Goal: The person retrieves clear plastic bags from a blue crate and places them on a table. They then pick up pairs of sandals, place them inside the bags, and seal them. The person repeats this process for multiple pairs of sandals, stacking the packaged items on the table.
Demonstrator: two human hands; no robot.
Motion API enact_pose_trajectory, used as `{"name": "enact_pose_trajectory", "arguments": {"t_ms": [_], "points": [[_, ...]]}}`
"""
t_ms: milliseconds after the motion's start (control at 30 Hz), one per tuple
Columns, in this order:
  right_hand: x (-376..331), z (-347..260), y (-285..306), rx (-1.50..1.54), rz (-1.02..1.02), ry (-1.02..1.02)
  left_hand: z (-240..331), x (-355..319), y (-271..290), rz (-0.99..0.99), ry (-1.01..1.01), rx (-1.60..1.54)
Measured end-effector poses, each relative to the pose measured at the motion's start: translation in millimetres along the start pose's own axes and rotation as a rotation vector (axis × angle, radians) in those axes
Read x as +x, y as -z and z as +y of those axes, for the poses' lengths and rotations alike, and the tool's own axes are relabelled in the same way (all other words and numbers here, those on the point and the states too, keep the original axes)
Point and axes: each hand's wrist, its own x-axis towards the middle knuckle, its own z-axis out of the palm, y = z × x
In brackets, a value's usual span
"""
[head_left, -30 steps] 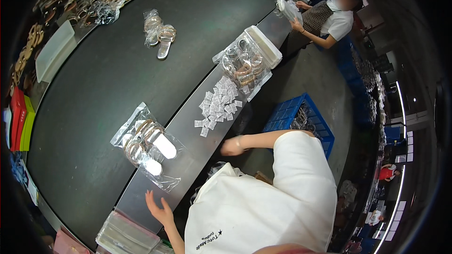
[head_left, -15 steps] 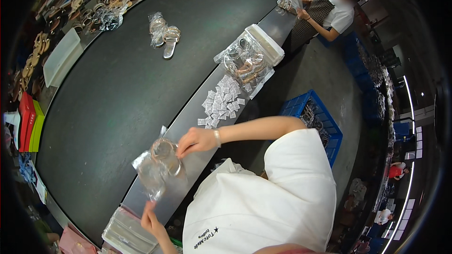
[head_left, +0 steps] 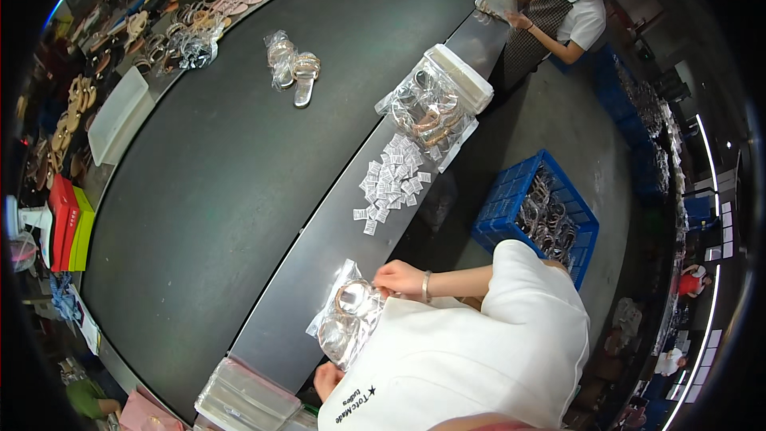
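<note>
A pair of strappy sandals (head_left: 338, 334) lies in a clear plastic bag (head_left: 325, 313) at the metal ledge's near edge, close against my body. My right hand (head_left: 399, 278) is closed, its fingertips pinching the bag's upper right side beside a sandal strap. At the bag's lower end is my left hand (head_left: 326, 381), its fingers curled on the plastic and partly hidden by my white shirt. Farther along the ledge is a loose heap of small white printed sachets (head_left: 391, 179). Beyond them, bagged sandals (head_left: 431, 112) lie on a stack of plastic bags.
A dark belt table (head_left: 199, 191) runs beside the metal ledge (head_left: 299, 279), with another bagged pair of sandals (head_left: 294, 70) on it. Clear bags (head_left: 247, 395) are stacked at the near left. A blue crate (head_left: 499, 223) of sandals stands on the floor at right. A co-worker (head_left: 550, 24) handles a pale item.
Both hands have drawn the bagged sandals off the middle of the ledge, toward my body and to the right. The view has shifted slightly. The co-worker's item has tilted.
</note>
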Motion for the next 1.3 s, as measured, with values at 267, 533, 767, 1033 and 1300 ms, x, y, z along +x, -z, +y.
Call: {"name": "enact_pose_trajectory", "arguments": {"t_ms": [267, 533, 767, 1033, 1300], "points": [[41, -129, -16, 0.147, -0.091, 0.588, 200, -10, -51, 0.209, -0.771, 0.138], [3, -94, -1, 0.023, 0.352, 0.616, 143, -23, -89, 0.4, -0.77, 0.275], [69, 71, 6, -0.423, 0.323, 0.105, -26, 88, -38, 0.229, 0.028, 0.116], [127, 108, 1, 0.121, -0.122, -0.359, 17, 107, -44, -0.259, 0.187, -0.137], [58, -23, 91, 0.651, -0.045, 0.463, 136, 79, -198, -0.378, -0.648, 0.399]]}}
